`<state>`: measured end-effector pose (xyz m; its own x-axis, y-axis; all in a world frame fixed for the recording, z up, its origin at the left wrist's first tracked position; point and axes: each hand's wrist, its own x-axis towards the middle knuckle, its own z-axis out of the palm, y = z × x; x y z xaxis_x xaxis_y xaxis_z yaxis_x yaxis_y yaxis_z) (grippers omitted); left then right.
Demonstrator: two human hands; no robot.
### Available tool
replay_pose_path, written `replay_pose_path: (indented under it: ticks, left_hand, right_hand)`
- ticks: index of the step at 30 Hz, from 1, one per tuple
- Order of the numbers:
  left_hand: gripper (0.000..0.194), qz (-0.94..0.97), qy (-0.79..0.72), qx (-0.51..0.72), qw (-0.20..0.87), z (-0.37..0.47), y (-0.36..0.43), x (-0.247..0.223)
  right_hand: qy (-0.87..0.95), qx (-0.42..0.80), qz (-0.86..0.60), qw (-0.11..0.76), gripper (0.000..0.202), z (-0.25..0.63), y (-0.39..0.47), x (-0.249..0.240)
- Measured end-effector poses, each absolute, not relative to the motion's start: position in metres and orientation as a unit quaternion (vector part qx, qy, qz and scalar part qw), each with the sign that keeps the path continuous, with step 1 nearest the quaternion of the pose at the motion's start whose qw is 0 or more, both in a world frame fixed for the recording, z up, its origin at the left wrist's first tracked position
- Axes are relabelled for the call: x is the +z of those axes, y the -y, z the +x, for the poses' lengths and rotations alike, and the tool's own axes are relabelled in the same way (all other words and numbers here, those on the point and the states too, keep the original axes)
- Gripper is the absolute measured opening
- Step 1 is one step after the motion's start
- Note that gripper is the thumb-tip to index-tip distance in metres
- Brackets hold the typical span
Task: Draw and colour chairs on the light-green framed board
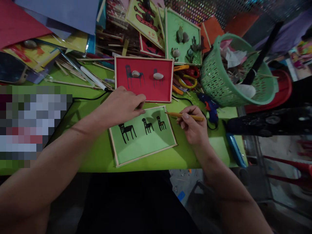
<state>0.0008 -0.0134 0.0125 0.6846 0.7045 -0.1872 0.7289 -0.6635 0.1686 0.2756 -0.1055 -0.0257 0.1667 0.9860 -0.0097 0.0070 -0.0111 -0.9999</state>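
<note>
A light green picture (143, 146) in a thin wooden frame lies tilted on the table, with black chairs (128, 132) of differing sizes on it. My left hand (123, 105) covers its upper left edge, fingers curled and thumb along the frame's top strip. My right hand (193, 125) grips a slim orange pen (191, 116) whose dark tip is at the frame's upper right corner. Just beyond lies a framed red picture (143, 91) with two dark chairs, a pebble on each. My left knuckles overlap its lower edge.
Behind are a framed green picture with pebbles (182, 32), scissors (188, 81) and loose sticks (65, 70). A green basket (207, 74) with scraps stands at right, near a blue glue gun (211, 107). A blurred-out screen (31, 126) is left. The table's front edge (146, 168) is close.
</note>
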Motion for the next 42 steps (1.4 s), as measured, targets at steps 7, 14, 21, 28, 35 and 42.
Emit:
replay_pose_path:
  ticks: [7, 14, 21, 28, 35, 42]
  left_hand:
    - [0.028, 0.911, -0.392, -0.039, 0.123, -0.0028, 0.0104, 0.0072]
    - [0.029, 0.912, -0.386, -0.029, 0.134, -0.004, 0.0075, 0.0045]
    - [0.022, 0.91, -0.389, -0.035, 0.14, -0.0039, 0.0089, 0.0082]
    - [0.023, 0.912, -0.391, -0.037, 0.119, -0.0047, 0.0076, 0.0045]
    - [0.03, 0.909, -0.391, -0.034, 0.139, -0.0061, 0.0076, 0.0054]
    - [0.03, 0.913, -0.388, -0.032, 0.121, -0.0069, 0.008, 0.0036]
  right_hand:
    - [0.459, 0.46, -0.546, 0.528, 0.042, 0.2754, 0.1059, -0.026]
    - [0.457, 0.465, -0.541, 0.532, 0.039, 0.275, 0.1064, -0.0258]
    - [0.439, 0.477, -0.535, 0.541, 0.037, 0.2738, 0.1065, -0.0224]
    - [0.442, 0.478, -0.537, 0.537, 0.038, 0.2735, 0.1065, -0.0207]
    - [0.451, 0.479, -0.542, 0.523, 0.038, 0.2751, 0.1064, -0.0227]
    - [0.444, 0.481, -0.545, 0.524, 0.038, 0.275, 0.1059, -0.0228]
